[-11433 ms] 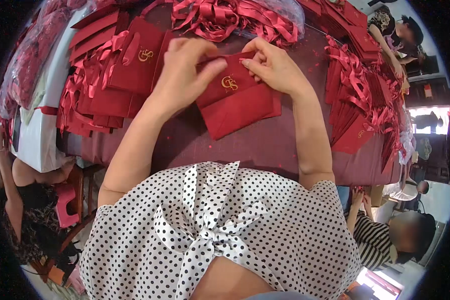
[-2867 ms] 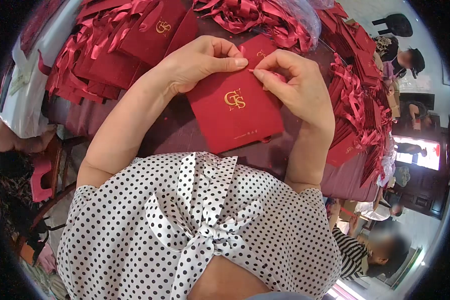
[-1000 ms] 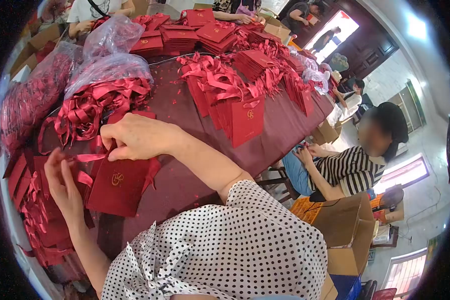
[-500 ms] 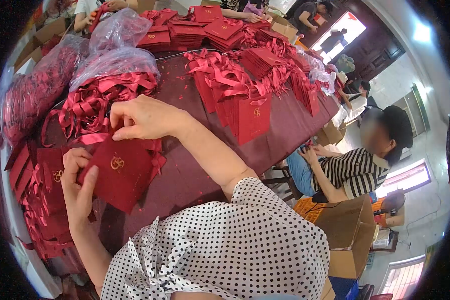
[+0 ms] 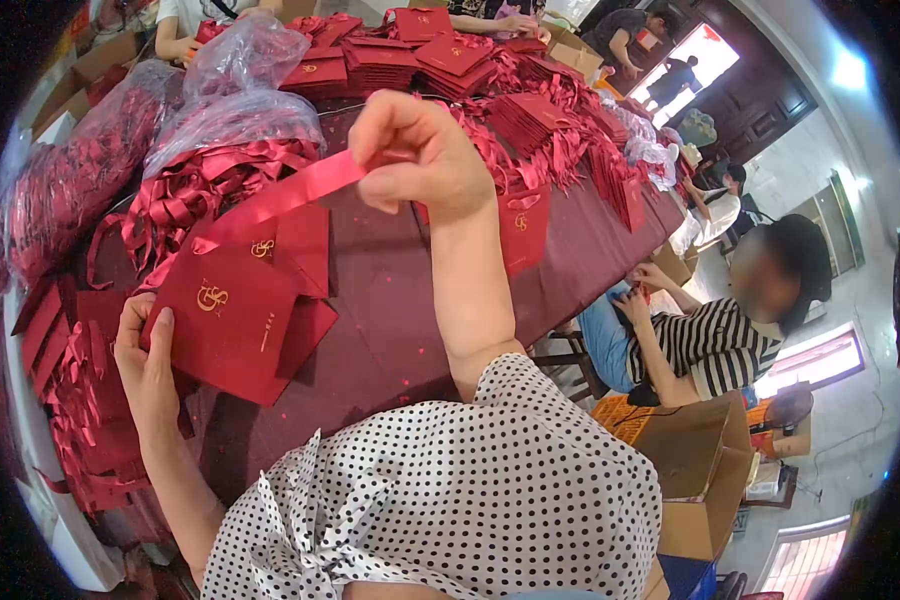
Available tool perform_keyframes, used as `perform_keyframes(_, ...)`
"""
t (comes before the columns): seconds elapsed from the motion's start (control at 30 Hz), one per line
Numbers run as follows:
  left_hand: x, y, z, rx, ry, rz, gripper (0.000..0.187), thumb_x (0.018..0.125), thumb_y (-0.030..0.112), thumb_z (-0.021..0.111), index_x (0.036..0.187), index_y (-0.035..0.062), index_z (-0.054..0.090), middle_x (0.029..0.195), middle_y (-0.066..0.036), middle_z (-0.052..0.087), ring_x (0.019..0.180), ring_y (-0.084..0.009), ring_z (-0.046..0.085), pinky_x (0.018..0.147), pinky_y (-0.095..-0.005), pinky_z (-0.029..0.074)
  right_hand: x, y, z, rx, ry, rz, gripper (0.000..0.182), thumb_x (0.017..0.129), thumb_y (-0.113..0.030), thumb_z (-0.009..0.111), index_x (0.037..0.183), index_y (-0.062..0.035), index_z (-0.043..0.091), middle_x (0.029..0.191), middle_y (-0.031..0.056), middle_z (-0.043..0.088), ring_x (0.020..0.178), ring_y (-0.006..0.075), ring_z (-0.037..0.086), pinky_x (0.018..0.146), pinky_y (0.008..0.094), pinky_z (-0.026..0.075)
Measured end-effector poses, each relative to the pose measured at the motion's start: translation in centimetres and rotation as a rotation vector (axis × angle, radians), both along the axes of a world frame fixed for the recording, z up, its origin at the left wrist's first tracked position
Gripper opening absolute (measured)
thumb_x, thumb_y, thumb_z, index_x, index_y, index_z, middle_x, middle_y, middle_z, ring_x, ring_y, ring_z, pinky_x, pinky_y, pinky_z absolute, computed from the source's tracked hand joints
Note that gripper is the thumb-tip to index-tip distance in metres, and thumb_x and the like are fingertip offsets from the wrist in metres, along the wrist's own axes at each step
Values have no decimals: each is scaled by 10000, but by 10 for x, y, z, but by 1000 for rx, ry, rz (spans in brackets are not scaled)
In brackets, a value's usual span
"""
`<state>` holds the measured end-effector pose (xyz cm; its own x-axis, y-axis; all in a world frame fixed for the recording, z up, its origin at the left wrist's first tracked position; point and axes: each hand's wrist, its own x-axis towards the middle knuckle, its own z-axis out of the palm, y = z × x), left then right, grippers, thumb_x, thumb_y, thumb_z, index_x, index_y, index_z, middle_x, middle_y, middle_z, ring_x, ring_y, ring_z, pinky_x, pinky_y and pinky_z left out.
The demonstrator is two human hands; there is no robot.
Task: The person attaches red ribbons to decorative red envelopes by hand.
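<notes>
A red paper gift bag (image 5: 232,325) with a gold monogram is gripped along its left side by my left hand (image 5: 148,350), thumb on the front face. My right hand (image 5: 420,155) pinches the end of a shiny red ribbon (image 5: 280,203). That ribbon stretches taut down to the bag's upper edge near my left fingers. Under and behind the held bag lie more red bags (image 5: 308,250), partly hidden. Loose ribbons (image 5: 200,200) spill from a clear plastic bag (image 5: 245,128) just beyond.
Stacked red bags (image 5: 380,65) line the table's far side, and ribboned ones (image 5: 100,400) fill its left end. Red scraps dot the dark red tablecloth (image 5: 380,330). A seated person in a striped shirt (image 5: 710,335) is at the right, near an open cardboard box (image 5: 695,450).
My right hand has moved up and to the right from the bag's top, drawing the ribbon out straight. My left hand still holds the bag, now slightly turned.
</notes>
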<state>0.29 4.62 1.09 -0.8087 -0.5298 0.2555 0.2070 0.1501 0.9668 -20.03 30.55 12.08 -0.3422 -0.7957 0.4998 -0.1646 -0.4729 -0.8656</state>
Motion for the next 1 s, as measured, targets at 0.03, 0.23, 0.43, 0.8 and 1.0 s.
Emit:
perform_keyframes(0.03,0,-1,-2,-5,10,0,47,899,31,546,881,36,502,938,23,498,866,-56,431,820,-181,339,0,0,0,-87,-17,2,109,771,55,620,861,29,565,772,69,594,518,114,542,445,235,413)
perform_keyframes(0.23,0,9,-1,-148,18,29,32,900,27,533,909,16,504,943,0,495,917,-91,445,864,-215,350,8,-16,2,-79,202,-215,144,846,-37,643,972,32,642,817,64,608,594,96,564,499,210,435)
perform_keyframes(0.43,0,14,-6,-428,-50,28,211,901,106,544,1082,-3,550,1117,-133,559,1090,-242,516,951,-325,391,48,-57,-13,152,501,-254,116,817,-85,674,914,-20,678,792,58,683,708,123,643,659,251,499)
perform_keyframes(0.8,-2,14,-1,-388,59,-82,155,921,140,520,987,4,485,943,-116,505,930,-254,465,844,-338,390,67,-94,-45,359,669,-186,113,834,-57,668,920,11,639,800,22,623,724,59,566,659,208,456)
perform_keyframes(1.0,-2,14,2,-443,111,-115,132,920,136,523,970,17,496,970,-100,513,965,-239,442,866,-341,377,74,-95,-52,492,540,-256,114,801,-102,653,867,-11,636,763,111,634,690,226,627,638,322,484)
